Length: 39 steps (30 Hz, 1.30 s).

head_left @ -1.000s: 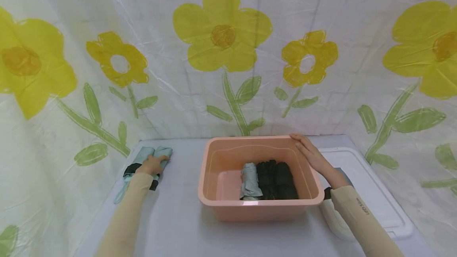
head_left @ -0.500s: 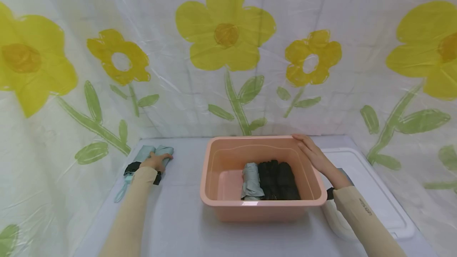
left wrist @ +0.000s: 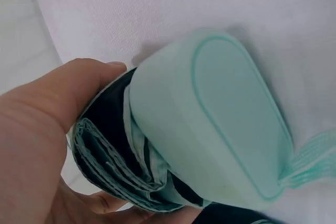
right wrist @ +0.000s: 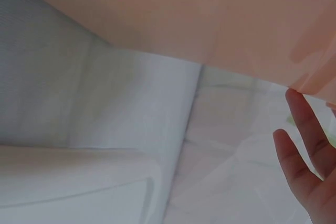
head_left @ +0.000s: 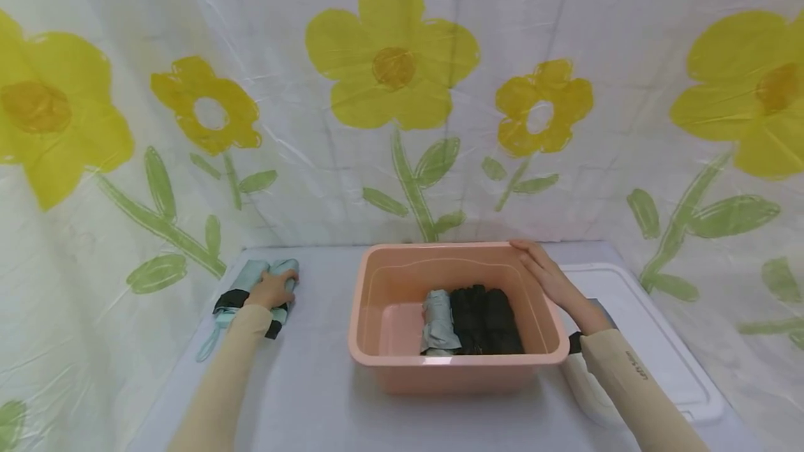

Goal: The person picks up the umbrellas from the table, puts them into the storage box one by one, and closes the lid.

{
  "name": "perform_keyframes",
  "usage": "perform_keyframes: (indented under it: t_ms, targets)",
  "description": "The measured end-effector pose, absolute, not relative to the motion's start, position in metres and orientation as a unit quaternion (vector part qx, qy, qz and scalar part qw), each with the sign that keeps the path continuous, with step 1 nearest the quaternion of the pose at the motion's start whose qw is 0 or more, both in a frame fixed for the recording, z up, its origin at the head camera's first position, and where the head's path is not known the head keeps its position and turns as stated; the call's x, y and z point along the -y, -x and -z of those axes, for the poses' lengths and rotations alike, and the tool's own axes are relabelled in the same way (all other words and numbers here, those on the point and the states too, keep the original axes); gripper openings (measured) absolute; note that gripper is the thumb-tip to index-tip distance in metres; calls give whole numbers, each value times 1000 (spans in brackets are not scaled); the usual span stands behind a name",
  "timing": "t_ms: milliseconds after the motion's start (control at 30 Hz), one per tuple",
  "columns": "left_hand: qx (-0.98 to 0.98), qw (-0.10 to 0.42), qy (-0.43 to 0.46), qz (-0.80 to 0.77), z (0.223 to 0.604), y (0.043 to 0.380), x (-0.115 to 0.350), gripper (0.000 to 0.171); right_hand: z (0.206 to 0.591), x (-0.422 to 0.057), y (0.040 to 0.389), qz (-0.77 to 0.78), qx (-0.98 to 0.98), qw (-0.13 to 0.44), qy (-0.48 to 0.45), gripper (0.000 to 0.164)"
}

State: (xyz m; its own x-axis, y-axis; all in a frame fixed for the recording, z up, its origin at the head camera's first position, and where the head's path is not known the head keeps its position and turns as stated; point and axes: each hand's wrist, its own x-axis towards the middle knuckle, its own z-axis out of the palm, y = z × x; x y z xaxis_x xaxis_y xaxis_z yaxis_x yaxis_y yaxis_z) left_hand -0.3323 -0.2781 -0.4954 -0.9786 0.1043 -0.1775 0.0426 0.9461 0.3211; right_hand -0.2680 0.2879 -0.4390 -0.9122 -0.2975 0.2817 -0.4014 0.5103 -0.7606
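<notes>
At the left, two light-blue folding umbrellas (head_left: 251, 273) lie side by side on the table. My left hand (head_left: 270, 289) grips the right one, its thumb and fingers around the rolled canopy. In the left wrist view this folding umbrella (left wrist: 173, 108) shows a rounded mint end with a strap (left wrist: 310, 166). A peach plastic bin (head_left: 458, 374) stands in the middle. My right hand (head_left: 549, 277) rests on its right rim with fingers extended; in the right wrist view a fingertip touches the bin wall (right wrist: 210, 19).
Inside the bin, a grey rolled umbrella (head_left: 440, 319) and black rolled ones (head_left: 502, 319) fill the right part; the bin's left floor is bare. A white lid (head_left: 666, 340) lies to the right, partly under the right forearm. Behind the table hangs a flower-printed curtain (head_left: 301, 194).
</notes>
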Motion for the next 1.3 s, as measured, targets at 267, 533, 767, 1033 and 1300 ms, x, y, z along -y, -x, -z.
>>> perform_keyframes:
  t_ms: [267,533,767,1033,1300]
  targets:
    - [-982,82,-38,-163,494,321,280,47,440,-285,268,-462,862,53,-201,40]
    - [-982,66,-40,-173,495,319,281,47,443,-286,264,-462,863,56,-196,40]
    - [-979,79,-42,-185,492,319,281,48,441,-286,264,-463,862,53,-199,40]
    - [-972,70,-56,-215,478,312,276,47,440,-286,265,-463,864,46,-194,40]
    - [-960,42,-95,-260,464,304,269,48,438,-287,267,-461,863,55,-199,41]
